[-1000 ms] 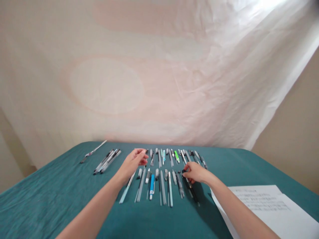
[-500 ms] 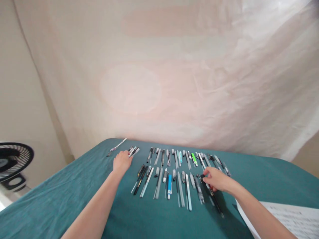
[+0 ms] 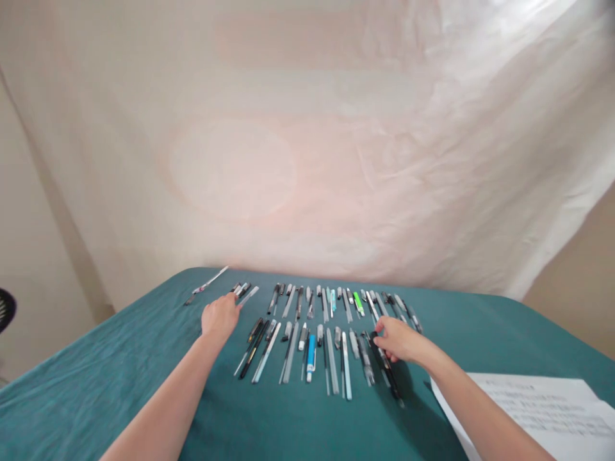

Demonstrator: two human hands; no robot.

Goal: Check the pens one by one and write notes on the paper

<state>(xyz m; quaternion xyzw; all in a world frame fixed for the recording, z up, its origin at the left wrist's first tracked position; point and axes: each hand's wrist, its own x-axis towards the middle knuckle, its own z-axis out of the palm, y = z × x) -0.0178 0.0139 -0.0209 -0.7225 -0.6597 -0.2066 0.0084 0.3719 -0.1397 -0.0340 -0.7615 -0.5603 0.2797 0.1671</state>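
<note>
Two rows of pens (image 3: 317, 326) lie side by side on a teal tablecloth (image 3: 110, 378). My left hand (image 3: 220, 317) rests curled over a small bunch of grey and black pens (image 3: 244, 292) at the far left; its fingers are closed on them, though the grip itself is hidden. My right hand (image 3: 398, 338) sits at the right end of the near row, fingers pinched on a black pen (image 3: 388, 374) that still lies on the cloth. A blue pen (image 3: 311, 355) lies mid-row, a green one (image 3: 358, 301) in the far row.
A lone pen (image 3: 205, 285) lies at the far left near the table's back edge. Printed white paper (image 3: 533, 403) lies at the near right. A creased pale sheet (image 3: 307, 141) hangs behind the table. Part of a black fan (image 3: 6, 308) shows at the left edge.
My left hand has moved left from the far row onto the bunch of pens at the far left. My right hand stays on the black pen. The view has swung about.
</note>
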